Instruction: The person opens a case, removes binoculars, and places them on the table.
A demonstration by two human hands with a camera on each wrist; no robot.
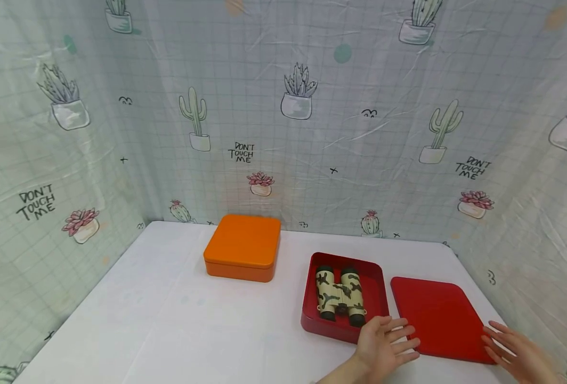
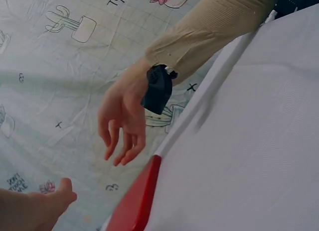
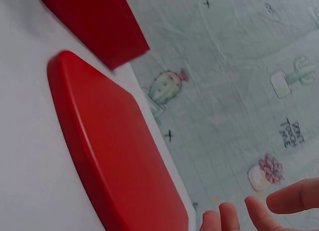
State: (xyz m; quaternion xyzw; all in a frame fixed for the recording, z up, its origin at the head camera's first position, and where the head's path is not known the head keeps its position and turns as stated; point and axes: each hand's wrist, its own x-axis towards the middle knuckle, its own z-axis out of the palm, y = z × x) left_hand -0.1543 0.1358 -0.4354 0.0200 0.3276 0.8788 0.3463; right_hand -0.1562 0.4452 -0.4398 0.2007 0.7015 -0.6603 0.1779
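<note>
A pair of camouflage binoculars (image 1: 340, 294) lies inside the open red box (image 1: 307, 320). To the right of the box, the red lid (image 1: 439, 314) rests flat on the table, and it also fills much of the right wrist view. My left hand (image 1: 383, 346) is spread beside the lid's near left corner, close to the box, holding nothing. At the lid's right edge is my right hand (image 1: 516, 349), its fingers loosely extended and nothing in them. In the left wrist view the right hand (image 2: 124, 114) hangs over the lid's end (image 2: 133, 206) with fingers relaxed.
A closed orange box (image 1: 242, 248) stands farther back, left of the red box. The white table (image 1: 168, 320) meets a curtain (image 1: 264, 106) printed with cacti on the back and both sides.
</note>
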